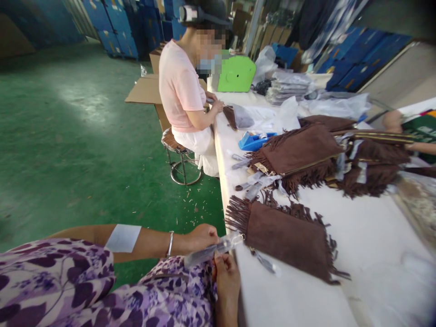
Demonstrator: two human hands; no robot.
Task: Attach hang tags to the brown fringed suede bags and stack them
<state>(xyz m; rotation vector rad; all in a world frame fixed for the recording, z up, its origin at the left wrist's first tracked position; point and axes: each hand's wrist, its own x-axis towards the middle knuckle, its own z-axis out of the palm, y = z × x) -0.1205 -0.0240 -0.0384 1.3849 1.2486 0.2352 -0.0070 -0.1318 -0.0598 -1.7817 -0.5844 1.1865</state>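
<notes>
A dark strap point(204, 255) wrapped in clear plastic runs between my hands to a metal clasp at the table edge. My left hand point(203, 237), with a bracelet at the wrist, is closed at the strap's upper side, its fingertips pinched by the plastic. From below, my right hand point(226, 270) pinches the same wrapped strap between thumb and fingers. Just beyond the clasp lies a brown fringed pouch point(288, 238), flat on the white table point(289, 299). A small wrapped zip pull point(265, 262) hangs out beside the pouch.
Several more brown fringed pouches point(303, 152) are piled farther along the table, near a blue tape dispenser point(255, 141). A co-worker point(182, 86) on a stool point(182, 156) handles another pouch. Another person's arm point(422, 146) shows at right. Plastic bags point(289, 86) are stacked behind.
</notes>
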